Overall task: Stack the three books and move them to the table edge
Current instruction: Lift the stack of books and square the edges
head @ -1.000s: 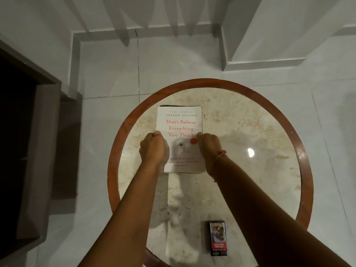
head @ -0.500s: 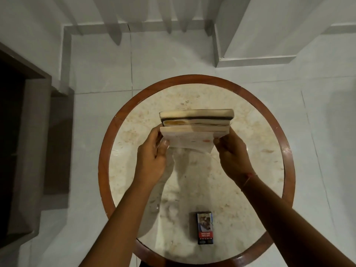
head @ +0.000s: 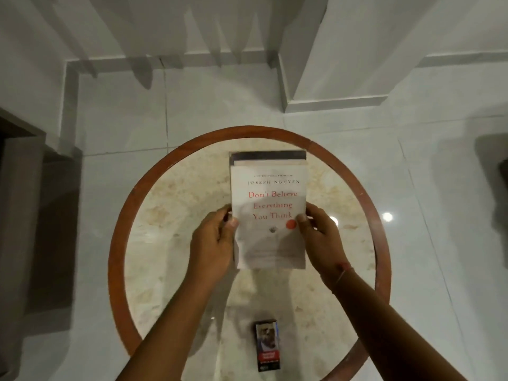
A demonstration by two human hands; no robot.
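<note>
A stack of books [head: 268, 215] is held between both hands over the round marble table [head: 170, 215]. The top book is white with red title lettering; the edges of two more books [head: 268, 158] show beyond its far end, one with a dark cover. My left hand [head: 213, 243] grips the stack's left side, thumb on the cover. My right hand [head: 320, 237] grips the right side, thumb near a red dot on the cover. The stack's far end reaches toward the table's far rim [head: 247, 132].
A small dark cigarette pack [head: 268, 345] lies on the table near its front edge. The table has a reddish-brown wooden rim and stands on pale floor tiles. A white wall corner [head: 330, 100] rises behind, and a dark doorway [head: 16, 215] is at the left.
The stack was lifted and tipped on edge half a second ago; now it lies flat, cover up, farther toward the table's far rim. Both hands still grip its sides.
</note>
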